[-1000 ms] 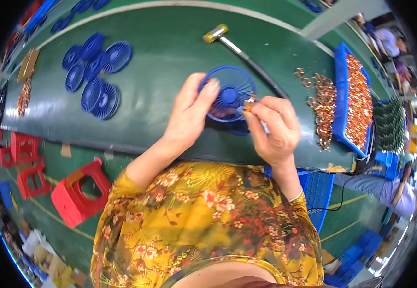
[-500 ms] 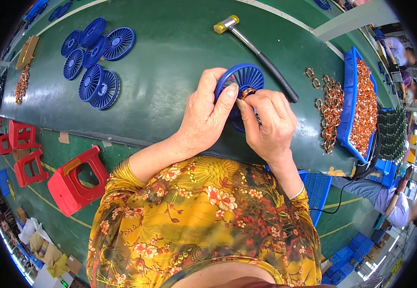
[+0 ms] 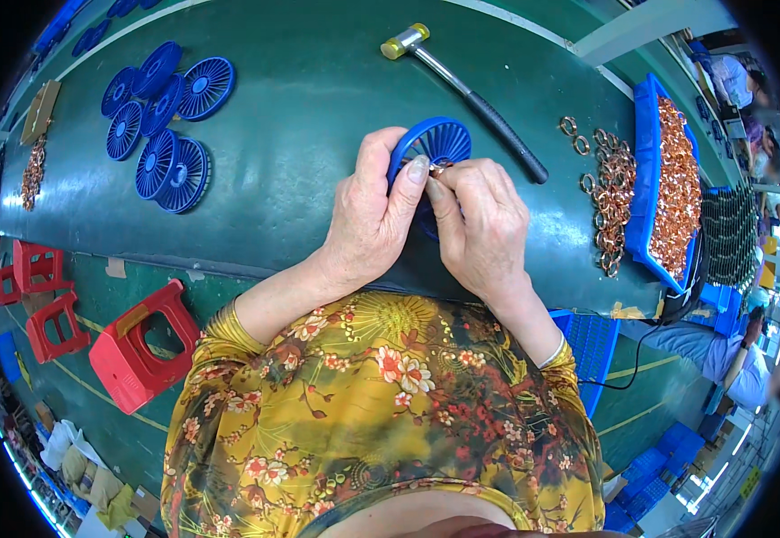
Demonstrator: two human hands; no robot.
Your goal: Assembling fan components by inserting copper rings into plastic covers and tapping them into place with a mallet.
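Over the table, my left hand (image 3: 363, 215) is closed on the rim of a blue slotted plastic wheel (image 3: 449, 137), which is tilted up on its edge. My left thumb reaches across to the wheel's middle. There my right hand (image 3: 484, 224) pinches a small copper-coloured ring (image 3: 441, 168) against the hub, and the fingers cover most of it. Beyond my right hand lies a hammer (image 3: 470, 100) with yellow faces and a black grip. Loose copper rings (image 3: 614, 193) are heaped to the right.
A blue bin (image 3: 644, 179) full of copper pieces stands at the table's right end. Several blue wheels (image 3: 156, 157) lie at the left, past them a cardboard box (image 3: 41, 112) and more copper pieces. Red stools (image 3: 130, 363) stand on the floor at left. A person (image 3: 749, 372) is at far right.
The whole view has shifted slightly, so the table's things sit further left. Both hands keep their hold at the wheel's middle, and less of the ring shows between the fingers.
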